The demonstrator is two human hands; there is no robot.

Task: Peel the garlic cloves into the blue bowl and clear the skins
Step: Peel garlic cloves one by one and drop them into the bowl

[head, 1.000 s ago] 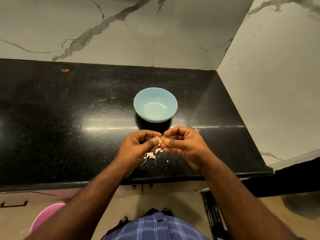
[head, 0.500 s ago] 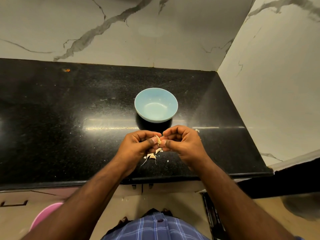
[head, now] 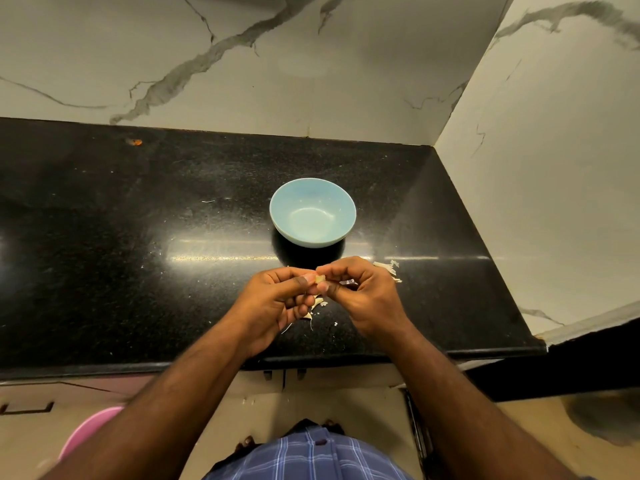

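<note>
Both hands meet over the front of the counter, pinching one garlic clove (head: 320,279) between them: left hand (head: 273,303) with thumb and curled fingers closed on its near end, right hand (head: 363,296) with fingertips tight on the other end, seemingly picking at the skin. Only a small pale bit of the clove shows between the thumbs.

Now, biggest first. Black speckled countertop (head: 138,237) runs wall to wall, glossy, catching a bright strip of light, boxed in by marble-look wall panels (head: 311,64) behind and to the right. A small orange speck sits far back on the left. Blue bowl (head: 312,212) stands just beyond the hands, and nothing is visible inside it, so by my reckoning no peeled clove has landed yet. Loose skins (head: 388,268) lie beside the right hand, more scraps (head: 317,306) under the hands.

Early days, I'd judge: this clove to finish, drop in the bowl, then gather the skins. Whether more cloves wait, I cannot tell.
</note>
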